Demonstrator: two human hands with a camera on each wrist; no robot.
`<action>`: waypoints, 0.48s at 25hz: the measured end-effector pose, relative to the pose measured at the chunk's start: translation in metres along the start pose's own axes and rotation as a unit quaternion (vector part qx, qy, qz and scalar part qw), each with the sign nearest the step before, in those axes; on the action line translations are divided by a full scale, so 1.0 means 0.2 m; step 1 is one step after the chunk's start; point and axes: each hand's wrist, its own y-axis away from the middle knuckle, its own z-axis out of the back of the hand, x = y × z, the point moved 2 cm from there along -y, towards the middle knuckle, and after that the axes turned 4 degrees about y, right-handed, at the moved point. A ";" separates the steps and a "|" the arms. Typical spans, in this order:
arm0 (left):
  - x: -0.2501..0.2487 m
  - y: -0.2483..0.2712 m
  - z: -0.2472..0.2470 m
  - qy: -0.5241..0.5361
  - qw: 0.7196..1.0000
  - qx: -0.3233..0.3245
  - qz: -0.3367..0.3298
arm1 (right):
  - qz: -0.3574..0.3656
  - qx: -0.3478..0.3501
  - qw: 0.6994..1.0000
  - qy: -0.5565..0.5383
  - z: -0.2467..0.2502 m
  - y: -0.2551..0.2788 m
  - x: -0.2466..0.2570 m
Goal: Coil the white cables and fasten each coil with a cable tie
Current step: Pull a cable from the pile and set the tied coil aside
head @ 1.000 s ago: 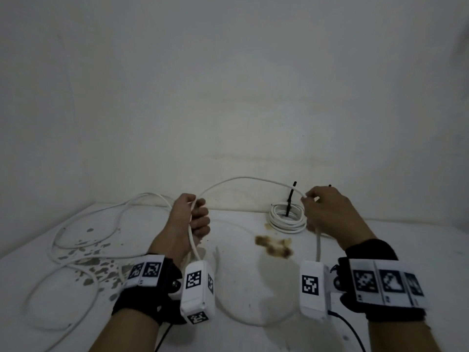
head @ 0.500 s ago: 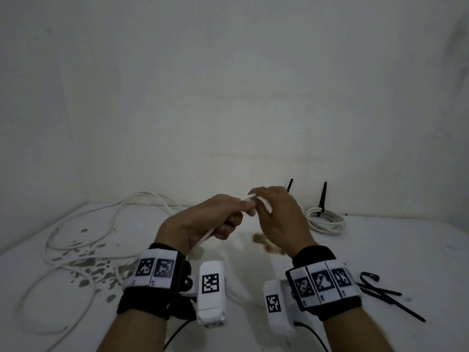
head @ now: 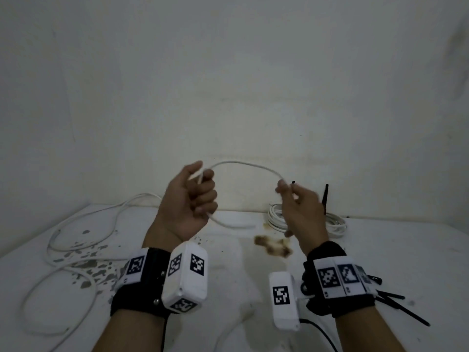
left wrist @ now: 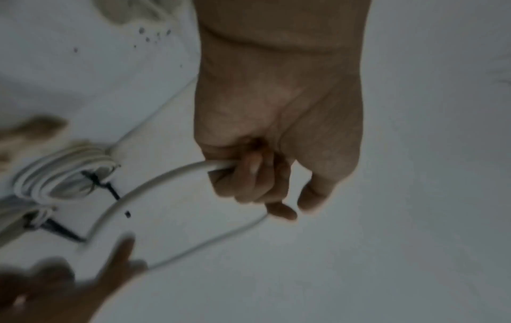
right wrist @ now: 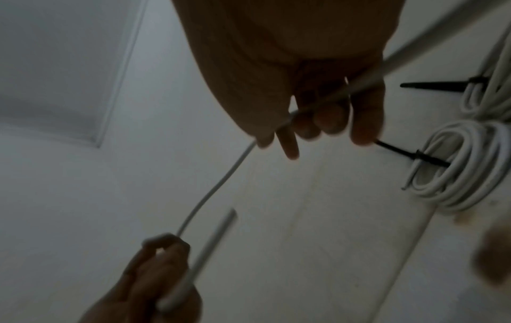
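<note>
Pulled apart since half a second back, when both hands met in front of the chest; now separated, with an arch of white cable spanning the gap; left hand fisted around the cable, fingers curled over it, a short free end poking out below the fist toward the table; right hand raised near the far end of the arch, thumb and fingertips pinching the cable lightly, remaining fingers loosely bent, blurred by motion; seen from the right wrist, cable running across the right fingers and on to the left fist.

Probably light and springy, holding a smooth curve unsupported, stiff enough to fight a tight bend, smooth-jacketed and likely to slide through a loose pinch; best held firmly in the left fist where the loops gather, letting the right fingers slide along and feed each turn; likely to spring open if released before tying.

Rest of the same cable trailing in loose loops over the stained table at left; two finished coils against the back wall, each cinched with a black tie whose tail sticks up; spare black ties lying beside the right wrist.
</note>
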 end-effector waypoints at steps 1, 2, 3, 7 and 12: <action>-0.02 -0.01 0.00 0.056 0.998 0.002 -0.029 | -0.007 0.052 0.998 0.033 -0.02 0.02 -0.01; -0.03 -0.02 -0.01 0.093 0.994 -0.003 -0.060 | -0.021 0.112 0.992 0.054 -0.05 0.04 -0.01; -0.05 -0.02 0.00 0.121 0.988 -0.014 -0.090 | -0.048 0.174 0.982 0.053 -0.07 0.06 -0.01; -0.08 -0.02 0.04 0.199 0.961 -0.060 -0.184 | -0.140 0.366 0.919 0.036 -0.12 0.14 -0.04; -0.04 -0.06 0.03 0.093 0.968 -0.120 -0.202 | 0.034 0.404 0.874 0.267 -0.08 0.16 0.11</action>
